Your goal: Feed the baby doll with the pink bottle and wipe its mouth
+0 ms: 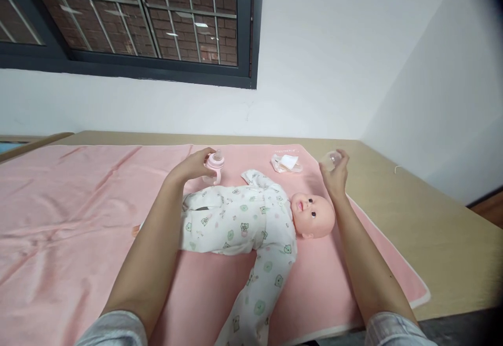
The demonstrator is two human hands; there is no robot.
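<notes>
My left hand (198, 165) is closed around a pink baby bottle (215, 163) with a clear nipple and side handles, upright beyond the doll's legs. In my right hand (335, 173), past the doll's head, is a clear, dome-shaped bottle cap (333, 158), gripped between thumb and fingers. A baby doll (243, 215) in white pyjamas with green bear prints lies on its back between my forearms. Its head points right and one sleeve stretches toward me.
Under the doll spreads a pink blanket (98, 199), wrinkled on the left, over a light wooden table (412, 215). A small clear packet with white tissue (288, 163) rests near the back. Behind stand a white wall (314, 63) and a barred window (157, 16).
</notes>
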